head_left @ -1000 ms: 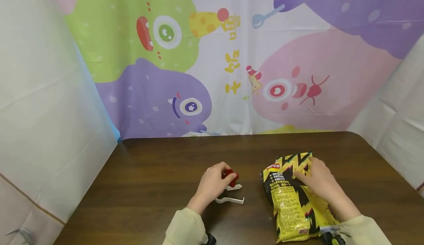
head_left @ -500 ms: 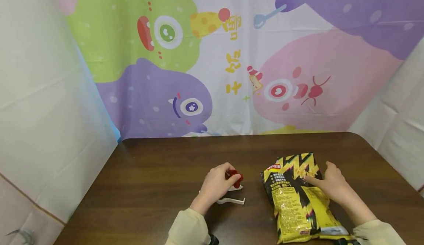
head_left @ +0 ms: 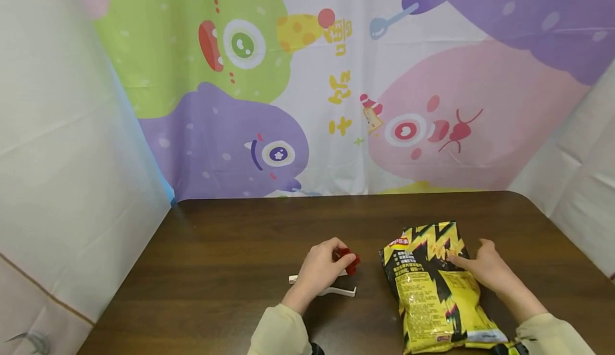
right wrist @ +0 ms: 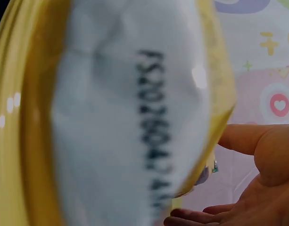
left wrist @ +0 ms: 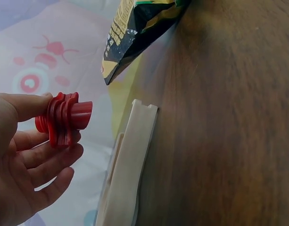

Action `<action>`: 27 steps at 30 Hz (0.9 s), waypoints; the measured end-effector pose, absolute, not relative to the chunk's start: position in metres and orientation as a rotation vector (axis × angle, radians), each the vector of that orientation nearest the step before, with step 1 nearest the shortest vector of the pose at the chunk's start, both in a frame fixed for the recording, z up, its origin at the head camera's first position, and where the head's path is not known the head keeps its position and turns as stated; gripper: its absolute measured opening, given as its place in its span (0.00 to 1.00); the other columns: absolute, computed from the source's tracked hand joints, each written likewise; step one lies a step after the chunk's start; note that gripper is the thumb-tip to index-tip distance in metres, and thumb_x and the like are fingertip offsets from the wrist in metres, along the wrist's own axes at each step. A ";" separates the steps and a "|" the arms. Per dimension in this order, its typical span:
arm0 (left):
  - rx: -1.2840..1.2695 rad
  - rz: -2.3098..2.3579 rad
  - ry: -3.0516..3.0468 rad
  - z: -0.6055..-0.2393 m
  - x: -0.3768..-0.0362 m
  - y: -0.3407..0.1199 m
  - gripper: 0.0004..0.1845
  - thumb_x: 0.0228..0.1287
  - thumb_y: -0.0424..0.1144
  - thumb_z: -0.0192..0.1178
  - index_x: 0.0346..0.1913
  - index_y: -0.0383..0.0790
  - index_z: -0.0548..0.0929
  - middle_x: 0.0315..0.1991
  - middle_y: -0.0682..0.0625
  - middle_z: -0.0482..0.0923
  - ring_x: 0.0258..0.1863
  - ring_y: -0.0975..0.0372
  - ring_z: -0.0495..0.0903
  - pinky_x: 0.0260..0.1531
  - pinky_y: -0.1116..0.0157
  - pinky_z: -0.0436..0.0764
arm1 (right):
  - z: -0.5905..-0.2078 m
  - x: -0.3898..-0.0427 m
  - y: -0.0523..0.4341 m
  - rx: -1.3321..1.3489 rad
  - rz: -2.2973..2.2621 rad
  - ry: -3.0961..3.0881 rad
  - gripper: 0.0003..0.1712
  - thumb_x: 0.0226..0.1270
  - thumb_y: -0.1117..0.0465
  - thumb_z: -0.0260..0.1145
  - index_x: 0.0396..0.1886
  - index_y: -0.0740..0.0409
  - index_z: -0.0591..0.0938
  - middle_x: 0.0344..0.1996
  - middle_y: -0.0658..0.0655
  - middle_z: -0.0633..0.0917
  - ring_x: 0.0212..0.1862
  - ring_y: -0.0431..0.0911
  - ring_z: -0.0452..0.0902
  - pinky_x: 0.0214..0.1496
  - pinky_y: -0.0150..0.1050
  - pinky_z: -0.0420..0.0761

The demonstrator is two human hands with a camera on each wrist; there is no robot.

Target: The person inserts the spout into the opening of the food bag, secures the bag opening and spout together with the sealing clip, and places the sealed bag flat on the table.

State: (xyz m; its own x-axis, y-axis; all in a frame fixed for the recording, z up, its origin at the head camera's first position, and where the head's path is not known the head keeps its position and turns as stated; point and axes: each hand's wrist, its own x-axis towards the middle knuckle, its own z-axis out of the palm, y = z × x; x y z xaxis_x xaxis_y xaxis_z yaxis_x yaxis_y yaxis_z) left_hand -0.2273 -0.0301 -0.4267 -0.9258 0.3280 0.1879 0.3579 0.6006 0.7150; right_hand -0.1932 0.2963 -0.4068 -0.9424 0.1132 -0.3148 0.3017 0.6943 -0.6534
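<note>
Yellow snack bag lies lengthwise away from the person, the flat, relaxed right hand touching its right edge, while leftward the left hand pinches a red ribbed cap above a white clip bar.

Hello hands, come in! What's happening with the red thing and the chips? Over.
Left hand pinches red ridged clip piece, white clip bar lying beside it. Right hand open, fingertips touching yellow snack bag. Nothing between them on the table.
</note>
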 end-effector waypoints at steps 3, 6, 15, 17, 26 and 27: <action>-0.596 -1.260 -2.777 -0.427 -0.227 -0.029 0.10 0.57 0.50 0.60 0.34 0.48 0.79 0.25 0.60 0.77 0.24 0.71 0.73 0.27 0.71 0.71 | -0.410 -0.194 0.297 0.341 -1.097 2.640 0.64 0.60 0.36 0.54 0.61 0.83 0.28 0.55 0.88 0.50 0.57 0.77 0.52 0.53 0.63 0.64; -0.597 -1.259 -2.781 -0.427 -0.226 -0.028 0.10 0.57 0.50 0.60 0.34 0.48 0.79 0.25 0.60 0.78 0.24 0.71 0.73 0.27 0.71 0.71 | -0.413 -0.194 0.297 0.354 -1.111 2.617 0.64 0.60 0.36 0.53 0.61 0.82 0.28 0.56 0.87 0.52 0.57 0.76 0.52 0.54 0.63 0.63; -0.595 -1.275 -2.791 -0.429 -0.228 -0.026 0.10 0.57 0.50 0.60 0.33 0.47 0.79 0.25 0.60 0.78 0.24 0.71 0.72 0.26 0.71 0.71 | -0.420 -0.197 0.299 0.377 -1.186 2.560 0.65 0.58 0.32 0.52 0.62 0.81 0.31 0.59 0.86 0.47 0.60 0.75 0.47 0.56 0.64 0.59; -0.589 -1.283 -2.798 -0.429 -0.227 -0.025 0.10 0.57 0.50 0.60 0.33 0.48 0.79 0.25 0.60 0.78 0.23 0.70 0.72 0.26 0.71 0.71 | -0.421 -0.197 0.298 0.378 -1.208 2.546 0.63 0.59 0.33 0.52 0.63 0.81 0.32 0.60 0.85 0.44 0.60 0.75 0.45 0.57 0.64 0.58; -0.615 -1.123 -2.780 -0.421 -0.224 -0.021 0.10 0.58 0.50 0.60 0.34 0.48 0.78 0.27 0.59 0.76 0.25 0.70 0.72 0.27 0.71 0.72 | -0.418 -0.194 0.293 0.352 -1.235 2.581 0.60 0.60 0.34 0.52 0.65 0.79 0.36 0.61 0.83 0.44 0.61 0.74 0.45 0.56 0.64 0.59; -0.613 -1.119 -2.779 -0.421 -0.224 -0.021 0.10 0.57 0.50 0.60 0.34 0.48 0.78 0.27 0.59 0.76 0.25 0.70 0.73 0.27 0.71 0.72 | -0.417 -0.194 0.293 0.351 -1.235 2.591 0.60 0.60 0.35 0.52 0.65 0.79 0.37 0.61 0.83 0.45 0.61 0.74 0.46 0.56 0.63 0.59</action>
